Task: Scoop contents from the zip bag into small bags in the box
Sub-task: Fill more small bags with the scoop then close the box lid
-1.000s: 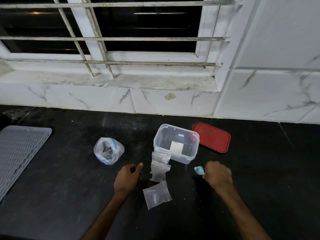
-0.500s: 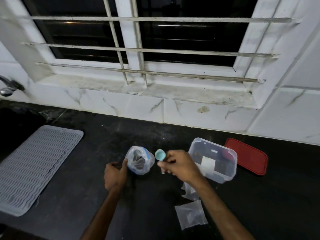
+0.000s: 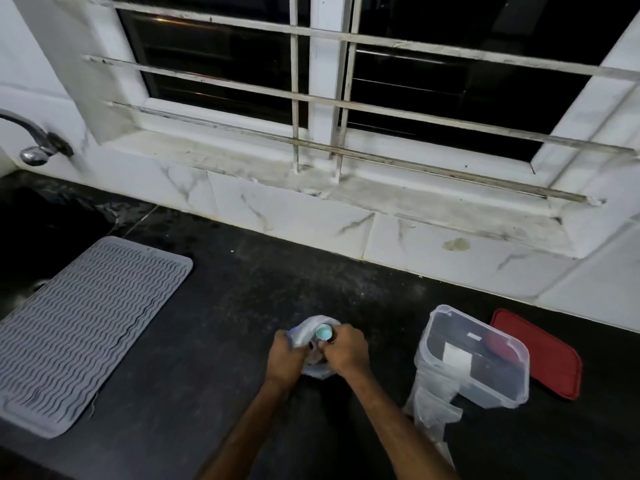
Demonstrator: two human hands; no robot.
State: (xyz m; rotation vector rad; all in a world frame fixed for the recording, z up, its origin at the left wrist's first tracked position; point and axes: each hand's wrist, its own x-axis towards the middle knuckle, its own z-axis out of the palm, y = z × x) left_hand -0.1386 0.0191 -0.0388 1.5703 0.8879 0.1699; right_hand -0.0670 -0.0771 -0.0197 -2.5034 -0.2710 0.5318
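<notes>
Left hand grips the rim of the zip bag; right hand pinches a teal scoop at its mouth, left of the box. Small bags touch the box's near side

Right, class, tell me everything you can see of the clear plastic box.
The clear plastic box is rectangular with rounded corners and a thick rim, see-through, lid off. It stands upright on the black counter. A white patch shows at its near wall. Small clear bags lean against its near left side. A red lid lies beside it.
</notes>
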